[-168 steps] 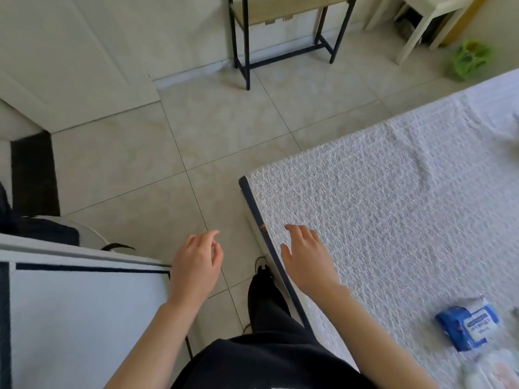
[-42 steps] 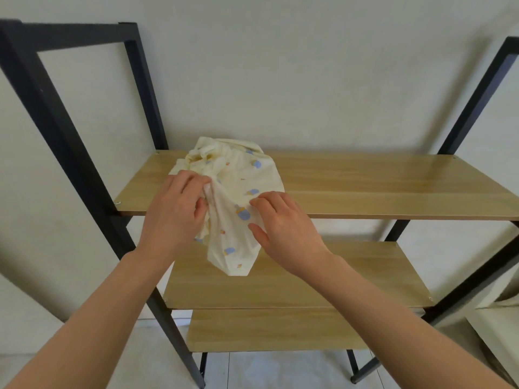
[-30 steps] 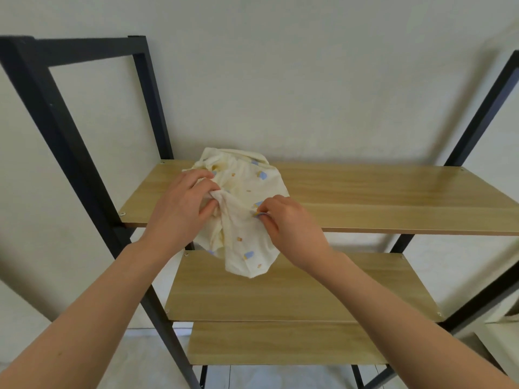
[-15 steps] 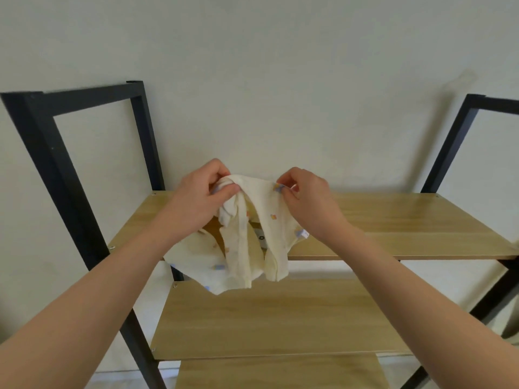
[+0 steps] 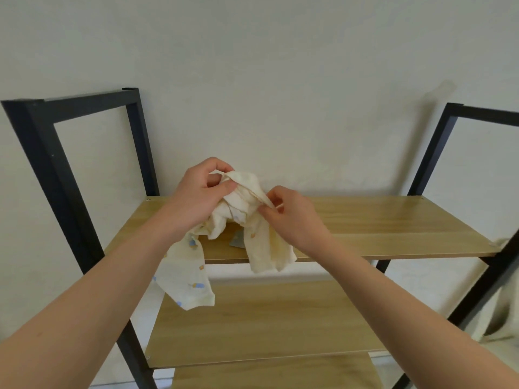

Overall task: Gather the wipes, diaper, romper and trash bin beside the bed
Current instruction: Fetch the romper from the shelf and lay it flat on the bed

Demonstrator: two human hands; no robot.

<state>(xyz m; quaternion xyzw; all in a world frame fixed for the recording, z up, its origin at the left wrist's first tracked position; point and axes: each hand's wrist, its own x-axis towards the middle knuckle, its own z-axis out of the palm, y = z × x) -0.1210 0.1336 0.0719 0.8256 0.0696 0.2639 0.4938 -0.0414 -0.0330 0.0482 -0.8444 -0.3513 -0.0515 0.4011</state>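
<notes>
A cream romper (image 5: 238,220) with small blue and orange prints hangs bunched in the air above the top wooden shelf (image 5: 379,223). My left hand (image 5: 202,200) grips its upper left part. My right hand (image 5: 289,217) pinches an edge of the fabric on the right. One loose part of the romper dangles down past the shelf's front edge on the left, another hangs in the middle. The wipes, diaper and trash bin are out of sight.
The shelf unit has a black metal frame (image 5: 53,175) and stands against a plain white wall. Two lower wooden shelves (image 5: 266,327) sit beneath the top one. A small grey object (image 5: 237,240) lies on the top shelf under the romper.
The romper has come up off the shelf and unfolded, held in both hands. My view tilted upward. Earlier I stood beside the bed with both hands free.
</notes>
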